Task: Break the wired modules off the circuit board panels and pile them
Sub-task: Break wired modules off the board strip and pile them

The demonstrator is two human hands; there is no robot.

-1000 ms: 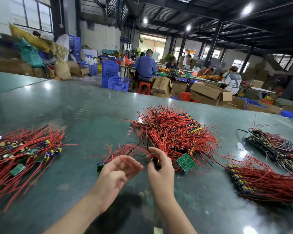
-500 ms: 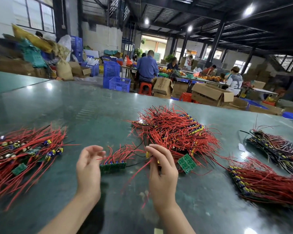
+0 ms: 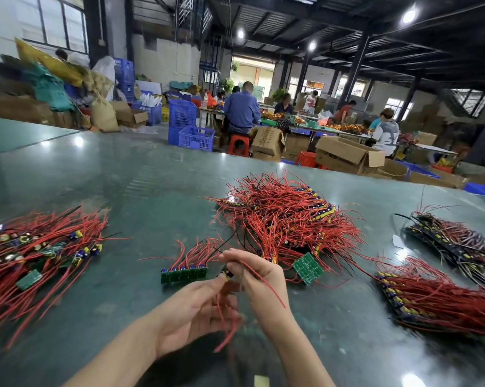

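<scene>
Hands meeting over table, right hand grip pinching wired module, left hand fingers touching it.

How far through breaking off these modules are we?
Done: a pile of separated modules lies at the left. In hand: the right hand pinches a small wired module, with the left hand at its wires; a partial panel strip lies beside them. Left: the central heap and two stacks of panels on the right.

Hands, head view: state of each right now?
Left hand: fingers extended, touching the small wired module; grip unclear through blur.
Right hand: pinching that module and its red wires.
</scene>
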